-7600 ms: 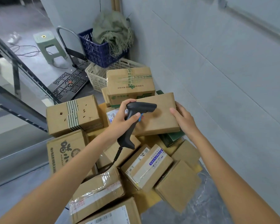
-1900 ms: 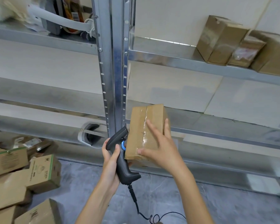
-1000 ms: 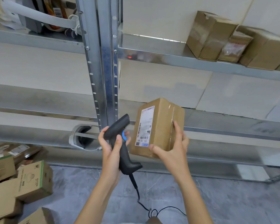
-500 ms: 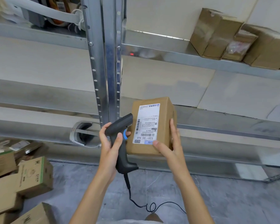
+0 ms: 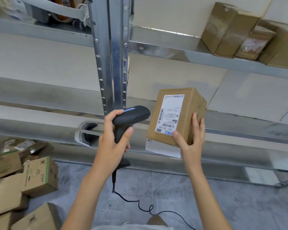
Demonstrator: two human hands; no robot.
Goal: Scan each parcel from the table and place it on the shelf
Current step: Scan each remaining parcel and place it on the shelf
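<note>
Right hand [image 5: 189, 140] grips the parcel [image 5: 176, 115] by its lower corner, held in the air in front of the shelf [image 5: 198, 55], label [image 5: 170, 113] facing the scanner [image 5: 130, 118]. Left hand [image 5: 114, 138] is wrapped around the scanner grip, nose just beside the label. Scan step in hand, apparently; next, lift the parcel onto a shelf level, beside the boxes [image 5: 239, 29] already there.

Grey concrete floor [image 5: 206, 205], pale wall [image 5: 165, 12] behind galv. steel upright [image 5: 110, 52] (perforated w/ slots).

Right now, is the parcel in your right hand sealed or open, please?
Sealed, as far as visible: the parcel has flat, unbroken faces with its label intact; the far sides are hidden.
</note>
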